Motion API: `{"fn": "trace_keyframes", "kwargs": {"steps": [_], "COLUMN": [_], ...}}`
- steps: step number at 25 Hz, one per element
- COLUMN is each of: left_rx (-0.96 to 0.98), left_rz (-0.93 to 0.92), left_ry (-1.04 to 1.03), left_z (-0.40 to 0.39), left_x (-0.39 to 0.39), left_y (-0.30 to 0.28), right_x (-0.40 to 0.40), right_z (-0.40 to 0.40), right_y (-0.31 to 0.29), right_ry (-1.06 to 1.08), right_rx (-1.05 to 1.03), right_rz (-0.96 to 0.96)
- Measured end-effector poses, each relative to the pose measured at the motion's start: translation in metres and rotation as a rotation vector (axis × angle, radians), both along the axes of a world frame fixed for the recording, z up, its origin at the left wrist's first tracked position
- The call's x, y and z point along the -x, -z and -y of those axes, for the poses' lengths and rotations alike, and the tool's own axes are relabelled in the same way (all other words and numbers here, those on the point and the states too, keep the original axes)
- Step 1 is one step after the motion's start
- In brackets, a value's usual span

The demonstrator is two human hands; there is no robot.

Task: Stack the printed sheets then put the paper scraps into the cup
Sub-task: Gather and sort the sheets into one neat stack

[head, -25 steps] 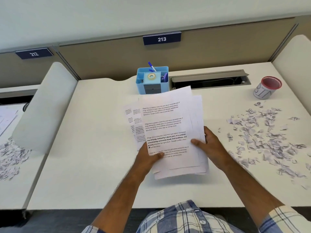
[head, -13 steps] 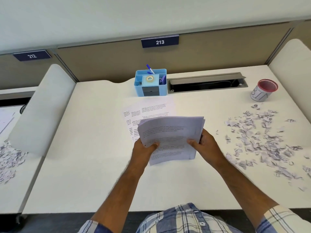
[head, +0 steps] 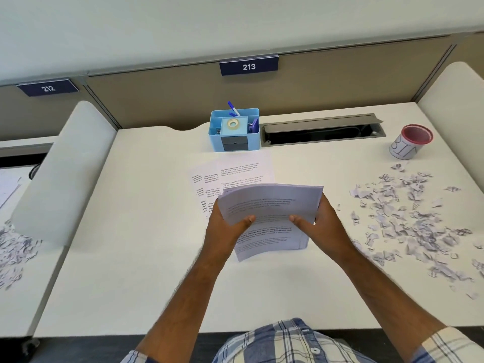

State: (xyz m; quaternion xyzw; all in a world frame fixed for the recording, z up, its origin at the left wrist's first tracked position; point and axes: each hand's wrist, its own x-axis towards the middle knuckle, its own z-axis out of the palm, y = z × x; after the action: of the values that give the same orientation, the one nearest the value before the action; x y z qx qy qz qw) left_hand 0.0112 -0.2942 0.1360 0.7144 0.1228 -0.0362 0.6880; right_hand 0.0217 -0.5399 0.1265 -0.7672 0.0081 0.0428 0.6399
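Note:
A bundle of printed sheets [head: 272,205] stands on its lower edge on the white desk [head: 131,258], tilted toward me. My left hand [head: 225,226] grips its left side, thumb on the front. My right hand [head: 322,226] grips the right side the same way. Behind the bundle, a few more printed sheets [head: 235,171] lie flat and fanned. Several paper scraps [head: 408,218] are scattered over the desk's right part. A grey cup [head: 411,141] with a red rim stands at the far right, beyond the scraps.
A blue desk organiser [head: 234,129] with tape and a pen stands at the back centre. Beside it is an open cable tray [head: 322,131]. White dividers [head: 62,166] flank the desk. More scraps [head: 13,247] lie on the neighbouring desk to the left.
The sheets, held fanned and flat a second ago, were gathered into one bundle and stood on edge. A few sheets stay flat on the desk behind it.

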Motion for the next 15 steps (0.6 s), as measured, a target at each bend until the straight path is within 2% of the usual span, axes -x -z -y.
{"fn": "trace_keyframes", "kwargs": {"steps": [7, 10, 15], "left_rx": [0.005, -0.011, -0.009], "left_rz": [0.065, 0.116, 0.064], "left_ry": [-0.021, -0.007, -0.002], "left_z": [0.010, 0.005, 0.007], "left_x": [0.002, 0.002, 0.000], "left_y": [-0.009, -0.013, -0.011], "right_x": [0.004, 0.006, 0.005], "right_z": [-0.001, 0.006, -0.001], "right_y": [-0.007, -0.005, -0.001], "right_ry": [0.035, 0.050, 0.086], "right_rx": [-0.073, -0.020, -0.005], "right_rz": [0.033, 0.066, -0.005]}}
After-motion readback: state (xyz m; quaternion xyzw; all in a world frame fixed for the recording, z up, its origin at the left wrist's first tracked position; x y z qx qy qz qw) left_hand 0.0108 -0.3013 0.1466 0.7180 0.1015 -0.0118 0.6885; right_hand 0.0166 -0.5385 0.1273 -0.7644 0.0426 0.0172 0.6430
